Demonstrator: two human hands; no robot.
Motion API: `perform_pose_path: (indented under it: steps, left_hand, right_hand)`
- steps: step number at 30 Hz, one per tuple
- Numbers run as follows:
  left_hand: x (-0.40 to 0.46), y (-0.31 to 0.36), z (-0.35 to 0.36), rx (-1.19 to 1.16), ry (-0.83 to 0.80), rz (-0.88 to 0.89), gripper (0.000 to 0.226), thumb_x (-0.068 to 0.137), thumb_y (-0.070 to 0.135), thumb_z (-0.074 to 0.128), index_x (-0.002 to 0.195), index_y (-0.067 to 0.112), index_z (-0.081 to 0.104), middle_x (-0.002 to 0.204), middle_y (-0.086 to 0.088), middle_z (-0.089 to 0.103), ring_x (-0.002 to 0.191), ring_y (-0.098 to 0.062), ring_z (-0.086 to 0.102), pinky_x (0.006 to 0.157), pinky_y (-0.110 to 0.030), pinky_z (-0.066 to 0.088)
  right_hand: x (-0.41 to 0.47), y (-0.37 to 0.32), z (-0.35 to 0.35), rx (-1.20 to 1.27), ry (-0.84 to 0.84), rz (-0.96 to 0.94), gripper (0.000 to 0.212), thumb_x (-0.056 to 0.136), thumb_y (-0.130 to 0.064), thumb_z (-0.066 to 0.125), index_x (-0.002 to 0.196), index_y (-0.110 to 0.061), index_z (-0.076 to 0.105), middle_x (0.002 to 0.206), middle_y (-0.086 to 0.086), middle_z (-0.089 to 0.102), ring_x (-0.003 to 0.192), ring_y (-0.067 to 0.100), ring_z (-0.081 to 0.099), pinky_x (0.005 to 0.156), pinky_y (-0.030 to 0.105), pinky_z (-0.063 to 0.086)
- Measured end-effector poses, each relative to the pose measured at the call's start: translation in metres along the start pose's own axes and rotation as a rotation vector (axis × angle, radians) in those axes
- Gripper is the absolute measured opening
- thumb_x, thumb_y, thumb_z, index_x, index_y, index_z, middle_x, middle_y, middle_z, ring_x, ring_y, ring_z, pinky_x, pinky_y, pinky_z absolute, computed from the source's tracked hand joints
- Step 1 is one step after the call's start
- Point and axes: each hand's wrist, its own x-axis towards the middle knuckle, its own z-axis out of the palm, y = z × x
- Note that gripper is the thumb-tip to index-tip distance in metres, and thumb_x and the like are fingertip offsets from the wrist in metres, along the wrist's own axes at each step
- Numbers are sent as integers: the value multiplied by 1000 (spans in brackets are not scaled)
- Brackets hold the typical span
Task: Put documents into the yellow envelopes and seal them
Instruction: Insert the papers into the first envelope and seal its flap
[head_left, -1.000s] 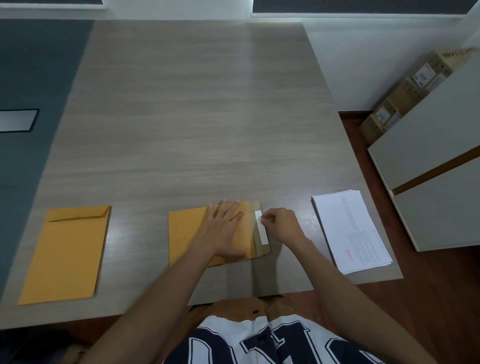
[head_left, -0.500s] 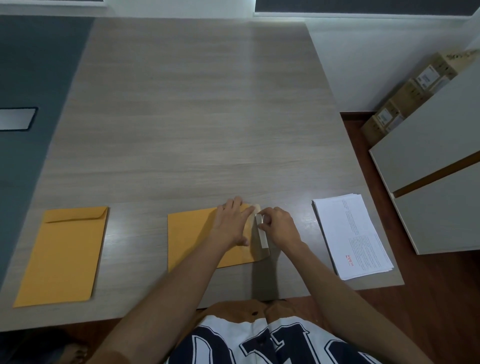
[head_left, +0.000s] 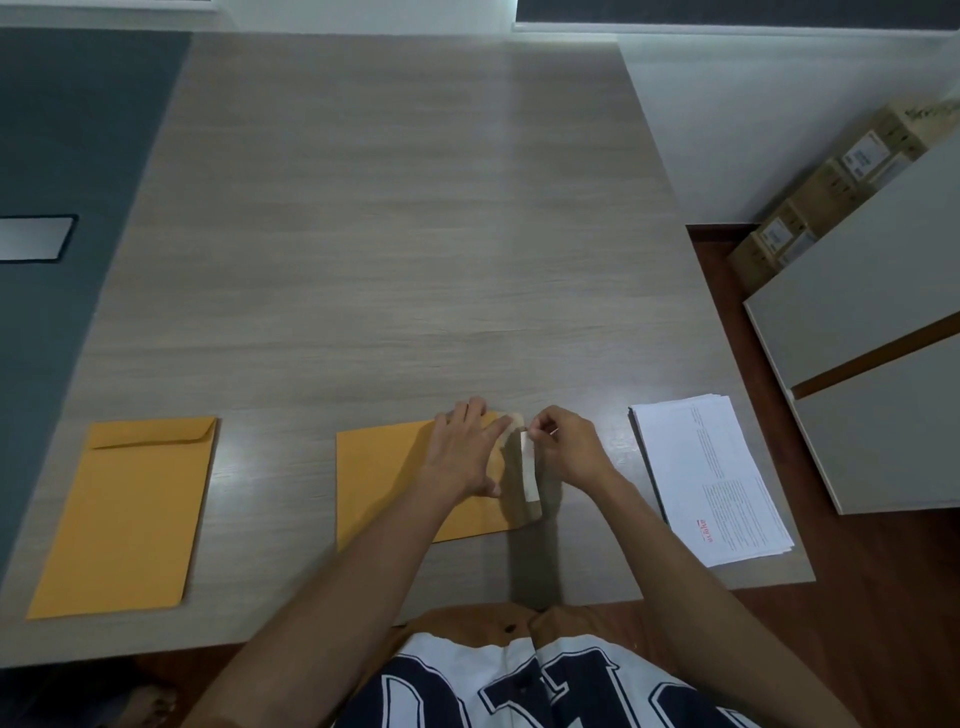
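One yellow envelope, flap raised.

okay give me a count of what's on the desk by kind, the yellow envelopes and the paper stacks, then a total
Yellow envelopes: 2, the left envelope lying alone and the middle envelope under the hands.
Stacks of white documents: 1, at the right edge.
Total: 3

A: colours, centre frame?
B: envelope yellow-orange, its flap tan with a white strip. Second envelope, lower left, same yellow.
A: bench?
B: bench grey woodgrain. Paper stack, right, white with black print and a red mark. Floor dark red-brown.
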Motion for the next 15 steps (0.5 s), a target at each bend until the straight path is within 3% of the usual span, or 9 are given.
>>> perform_pose_path:
  steps: [3,5,8,11,15]
  left_hand:
    - [2,-4,-1,-16,1,-12,101,62,66,76,146,37,28,138,-5,31,126,-25,32,98,-39,34]
    - [3,-7,-3,-27,-3,-33,102,61,67,76,146,38,27,137,-5,31,127,-24,31,99,-39,35]
    - [4,-13,-5,-64,-6,-82,102,60,68,75,146,38,28,136,-4,31,127,-23,31,99,-39,34]
    - [3,-20,-6,-85,-2,-144,102,61,71,72,146,37,27,133,-5,30,125,-24,32,98,-40,35]
    - [4,-28,-6,-108,12,-220,104,58,78,67,144,35,29,130,-7,32,120,-26,35,97,-43,36]
  right_hand:
    - [-5,1,-21,188,-4,11,9,93,-12,61,85,-14,62,78,4,66,70,17,65,66,30,58]
    - [-3,1,-34,386,60,77,4,93,-8,61,89,-6,63,79,10,65,67,21,66,67,35,61]
    - [12,-3,-46,593,170,179,7,92,-5,62,95,2,61,78,11,63,66,20,65,65,31,59]
    - [38,-5,-46,707,247,310,6,90,-1,62,95,1,61,76,13,64,63,18,65,64,29,57]
    - [68,-6,-41,801,335,425,10,86,6,59,91,-2,61,85,18,63,63,21,66,72,38,60]
